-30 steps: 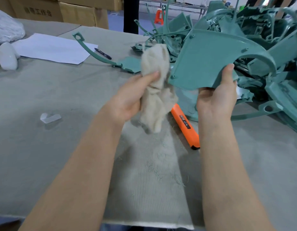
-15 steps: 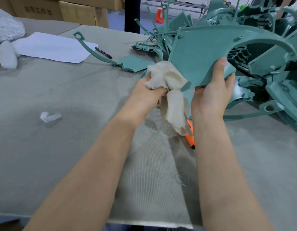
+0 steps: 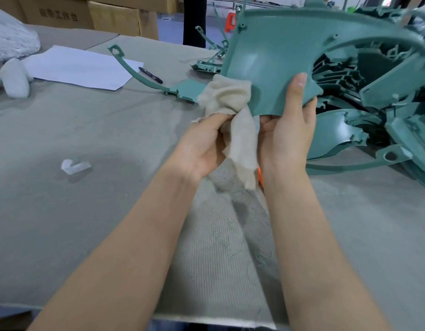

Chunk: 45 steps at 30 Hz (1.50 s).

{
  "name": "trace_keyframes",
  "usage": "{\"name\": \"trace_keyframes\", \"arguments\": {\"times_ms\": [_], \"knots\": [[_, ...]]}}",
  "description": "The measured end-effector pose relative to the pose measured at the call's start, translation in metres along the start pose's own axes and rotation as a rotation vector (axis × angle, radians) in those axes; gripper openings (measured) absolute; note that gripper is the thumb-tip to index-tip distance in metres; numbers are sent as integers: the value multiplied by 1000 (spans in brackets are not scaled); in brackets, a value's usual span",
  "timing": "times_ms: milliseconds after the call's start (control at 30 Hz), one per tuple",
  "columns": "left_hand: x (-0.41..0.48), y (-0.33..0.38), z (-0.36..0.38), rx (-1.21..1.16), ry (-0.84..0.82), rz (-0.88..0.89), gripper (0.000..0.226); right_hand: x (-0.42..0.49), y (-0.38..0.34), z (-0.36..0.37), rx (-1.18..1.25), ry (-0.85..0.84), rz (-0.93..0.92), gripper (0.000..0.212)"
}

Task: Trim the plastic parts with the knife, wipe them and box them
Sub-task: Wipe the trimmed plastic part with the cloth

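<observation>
Items, left to right.

1. White plastic bag [image 3: 12,41], at 10 o'clock of the view, lying on the counter [image 3: 63,223], which is covered in grey cloth.
2. White lump [image 3: 14,78], just at 5 o'clock of the bag; material cannot be told.
3. Cardboard boxes [image 3: 63,13], beyond the counter's far edge, at 11 o'clock of the view.
4. Sheet of paper [image 3: 82,68], flat, at 3 o'clock of the lump.
5. Small clear plastic scrap [image 3: 74,166], alone, at 9 o'clock of the view.
6. Curved green strip [image 3: 135,70], its far end lying over the paper's corner; a dark pen [image 3: 150,75] lies just at 3 o'clock of it.
7. Left grip [image 3: 201,144]: fingers curled round a beige cloth [image 3: 230,96], clutching it. The bunched upper part of the cloth is pressed to the corner of the green plastic part [image 3: 273,53] at that part's 7 o'clock; a loose tail hangs down between the wrists.
8. Orange knife [image 3: 260,177]: only a sliver shows, on the counter, between the cloth's tail and the right wrist.
9. Right grip [image 3: 287,132]: closed on the green plastic part's lower edge, thumb flat on the near face, fingers behind. The part is a flat panel with an arched cut-out, held off the counter, near upright, at 1 o'clock of the view.
10. Pile of green parts [image 3: 373,96], heaped on the counter behind the held part, at 2 to 3 o'clock of the view.
</observation>
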<state>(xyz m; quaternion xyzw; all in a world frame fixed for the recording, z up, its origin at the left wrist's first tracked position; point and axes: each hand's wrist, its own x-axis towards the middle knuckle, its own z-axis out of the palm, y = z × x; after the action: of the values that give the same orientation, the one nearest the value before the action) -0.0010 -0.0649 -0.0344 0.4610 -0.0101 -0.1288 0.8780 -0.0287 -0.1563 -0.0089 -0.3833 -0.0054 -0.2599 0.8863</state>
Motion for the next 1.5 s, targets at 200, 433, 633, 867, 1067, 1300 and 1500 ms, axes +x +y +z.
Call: {"name": "trace_keyframes", "arguments": {"times_ms": [200,433,633,867,1067,1300,1500], "knots": [[-1,3,-3,342,274,378,32,2,9,-3,-48,10,86,13],[-3,6,-1,596,283,417,34,14,-2,-10,-90,113,103,25],[5,27,-36,122,448,325,16,26,-23,-30,107,160,18,10],[7,29,-38,203,481,339,16,20,-21,-23,105,48,173,10],[-33,54,-17,-196,43,246,19,4,-11,-5,-64,-257,377,19],[-137,105,-90,417,567,529,30,-52,43,78,-589,-566,447,33],[-277,127,-181,125,1093,878,17,-194,116,201,-652,-971,348,33]]}}
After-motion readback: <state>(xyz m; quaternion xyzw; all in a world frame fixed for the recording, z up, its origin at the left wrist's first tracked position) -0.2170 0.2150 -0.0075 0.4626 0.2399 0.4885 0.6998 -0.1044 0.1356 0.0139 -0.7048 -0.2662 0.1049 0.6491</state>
